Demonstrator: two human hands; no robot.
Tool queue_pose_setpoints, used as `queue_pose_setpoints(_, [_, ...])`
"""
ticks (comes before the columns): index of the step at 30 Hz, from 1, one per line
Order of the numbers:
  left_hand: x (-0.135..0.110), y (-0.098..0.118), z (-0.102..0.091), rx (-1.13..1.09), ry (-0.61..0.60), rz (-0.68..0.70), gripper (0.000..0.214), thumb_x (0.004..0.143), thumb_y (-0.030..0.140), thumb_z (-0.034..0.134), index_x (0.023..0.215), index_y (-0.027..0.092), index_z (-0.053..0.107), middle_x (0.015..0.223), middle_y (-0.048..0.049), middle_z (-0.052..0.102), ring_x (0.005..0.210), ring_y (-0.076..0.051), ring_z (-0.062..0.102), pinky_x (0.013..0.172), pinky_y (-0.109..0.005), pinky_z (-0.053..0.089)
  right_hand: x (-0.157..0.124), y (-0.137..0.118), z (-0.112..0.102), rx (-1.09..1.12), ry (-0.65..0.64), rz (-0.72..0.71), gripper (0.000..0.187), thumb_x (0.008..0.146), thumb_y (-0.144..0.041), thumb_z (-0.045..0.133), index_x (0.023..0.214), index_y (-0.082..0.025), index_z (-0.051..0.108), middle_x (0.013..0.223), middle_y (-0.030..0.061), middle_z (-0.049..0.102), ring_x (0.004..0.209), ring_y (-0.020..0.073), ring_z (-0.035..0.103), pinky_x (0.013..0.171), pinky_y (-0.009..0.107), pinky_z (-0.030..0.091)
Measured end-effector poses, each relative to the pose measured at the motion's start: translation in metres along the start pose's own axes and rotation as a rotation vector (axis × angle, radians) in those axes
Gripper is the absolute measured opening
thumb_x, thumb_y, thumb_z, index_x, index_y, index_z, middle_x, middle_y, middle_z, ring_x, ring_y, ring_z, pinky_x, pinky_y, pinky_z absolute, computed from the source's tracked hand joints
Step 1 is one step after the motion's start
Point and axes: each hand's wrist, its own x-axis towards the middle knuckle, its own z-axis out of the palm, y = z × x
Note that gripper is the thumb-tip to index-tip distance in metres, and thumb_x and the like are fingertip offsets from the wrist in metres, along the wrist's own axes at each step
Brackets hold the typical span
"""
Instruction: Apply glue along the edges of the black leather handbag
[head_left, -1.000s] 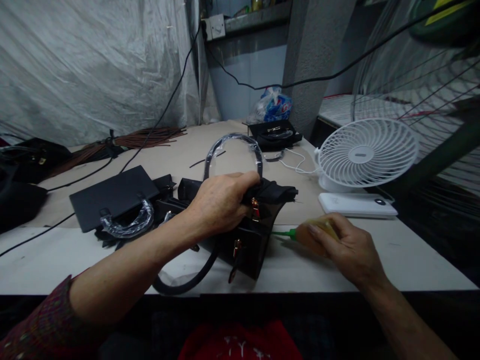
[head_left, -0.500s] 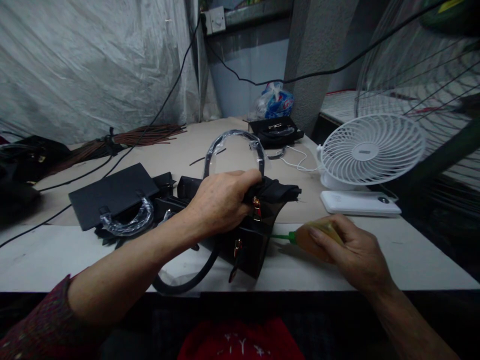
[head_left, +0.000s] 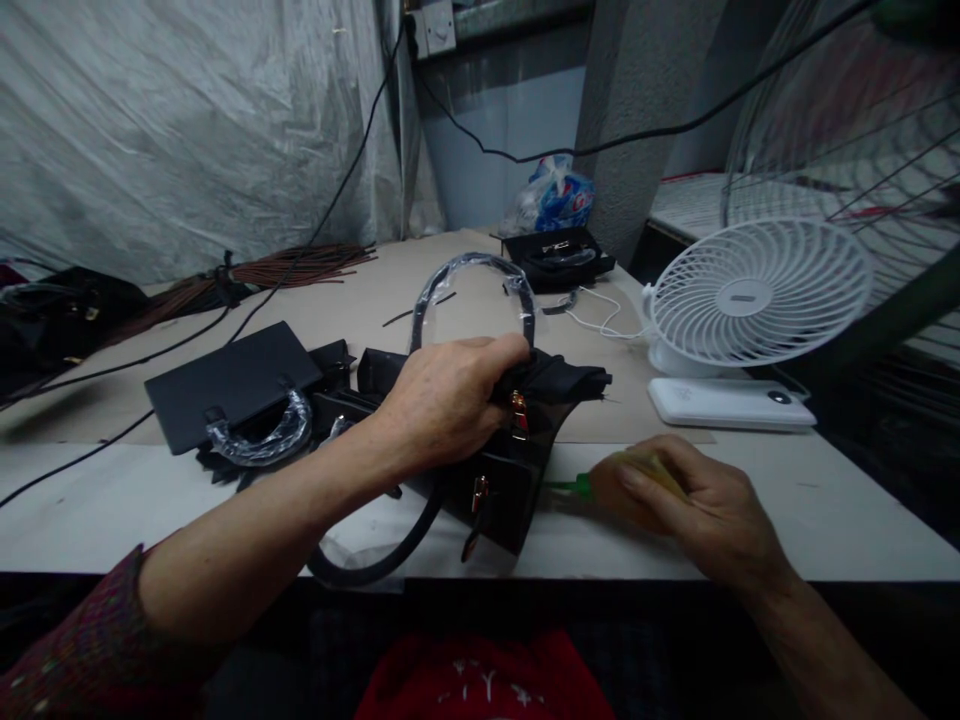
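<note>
A black handbag (head_left: pixel 499 500) with gold clasps lies tilted on the table in front of me. My left hand (head_left: pixel 461 400) is closed on its upper part, and the fingertips are hidden behind the bag. One plastic-wrapped handle (head_left: pixel 474 262) arches up behind that hand; another dark handle (head_left: pixel 375 565) loops down by the table's front edge. My right hand (head_left: pixel 709 510) grips a glue bottle (head_left: pixel 626 490) of amber liquid with a green nozzle. The nozzle's thin tip points left at the bag's right side; whether it touches cannot be made out.
Left of the bag lies another black handbag (head_left: pixel 232 385) with a wrapped handle. A white fan (head_left: pixel 757 295) and a white power bank (head_left: pixel 727 403) stand at the right. Farther back are a black bag (head_left: pixel 555 262), a blue plastic bag (head_left: pixel 562 195) and brown strips (head_left: pixel 300 268). Black cables (head_left: pixel 360 160) cross the view.
The glue bottle has moved slightly down and left relative to the bag, in my right hand. My left hand keeps its hold on the handbag. The whole view has shifted a little.
</note>
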Motion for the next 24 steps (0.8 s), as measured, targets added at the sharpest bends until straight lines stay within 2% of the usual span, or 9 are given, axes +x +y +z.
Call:
queue_pose_setpoints(2, [-0.0002, 0.0001, 0.0000, 0.000, -0.001, -0.008, 0.024, 0.086, 0.019, 0.068, 0.109, 0.026, 0.068, 0.085, -0.0004, 0.073, 0.074, -0.020, 0.065, 0.059, -0.029, 0.031, -0.0005, -0.0001, 0.0004, -0.009, 0.006, -0.020, 0.025, 0.093, -0.048, 0.065, 0.085, -0.025, 0.071, 0.074, -0.0021, 0.072, 0.063, 0.0185, 0.066, 0.058, 0.031, 0.047])
queue_pose_setpoints(6, [0.0002, -0.0005, 0.0007, 0.002, 0.003, 0.001, 0.024, 0.086, 0.018, 0.069, 0.109, 0.025, 0.068, 0.085, -0.0005, 0.073, 0.074, -0.020, 0.065, 0.059, -0.029, 0.030, 0.0008, 0.0005, -0.0007, -0.093, 0.123, -0.053, 0.027, 0.093, -0.051, 0.066, 0.087, -0.024, 0.070, 0.074, -0.0003, 0.070, 0.064, 0.0210, 0.066, 0.062, 0.034, 0.048])
queue_pose_setpoints(10, [0.0010, -0.0001, 0.0007, 0.011, -0.004, 0.000, 0.023, 0.087, 0.020, 0.068, 0.109, 0.025, 0.068, 0.085, -0.0007, 0.072, 0.075, -0.021, 0.065, 0.060, -0.030, 0.032, 0.0018, -0.0008, -0.0047, -0.072, 0.048, -0.058, 0.027, 0.094, -0.051, 0.065, 0.086, -0.025, 0.071, 0.074, -0.0005, 0.071, 0.062, 0.0215, 0.066, 0.059, 0.034, 0.046])
queue_pose_setpoints(15, [0.0008, 0.0010, -0.0005, 0.017, -0.007, -0.003, 0.024, 0.087, 0.020, 0.068, 0.110, 0.025, 0.068, 0.085, -0.0006, 0.072, 0.074, -0.021, 0.066, 0.058, -0.030, 0.032, 0.0031, -0.0017, -0.0058, -0.087, 0.105, -0.017, 0.030, 0.092, -0.053, 0.064, 0.084, -0.025, 0.071, 0.072, 0.0007, 0.071, 0.061, 0.0220, 0.066, 0.057, 0.034, 0.045])
queue_pose_setpoints(18, [0.0003, 0.0012, -0.0007, 0.020, -0.007, -0.002, 0.024, 0.086, 0.019, 0.069, 0.109, 0.026, 0.068, 0.085, -0.0004, 0.073, 0.075, -0.021, 0.066, 0.058, -0.030, 0.031, 0.0031, -0.0001, -0.0050, -0.082, 0.053, -0.014, 0.031, 0.093, -0.053, 0.064, 0.084, -0.025, 0.071, 0.071, 0.0004, 0.071, 0.060, 0.0212, 0.066, 0.056, 0.033, 0.045])
queue_pose_setpoints(24, [-0.0005, 0.0012, 0.0003, 0.008, 0.003, 0.005, 0.021, 0.087, 0.020, 0.068, 0.107, 0.025, 0.067, 0.088, -0.0004, 0.074, 0.076, -0.021, 0.067, 0.059, -0.030, 0.032, 0.0037, -0.0018, -0.0032, -0.149, 0.128, -0.199, 0.025, 0.099, -0.045, 0.061, 0.087, -0.024, 0.067, 0.074, 0.0006, 0.069, 0.062, 0.0196, 0.065, 0.058, 0.032, 0.047])
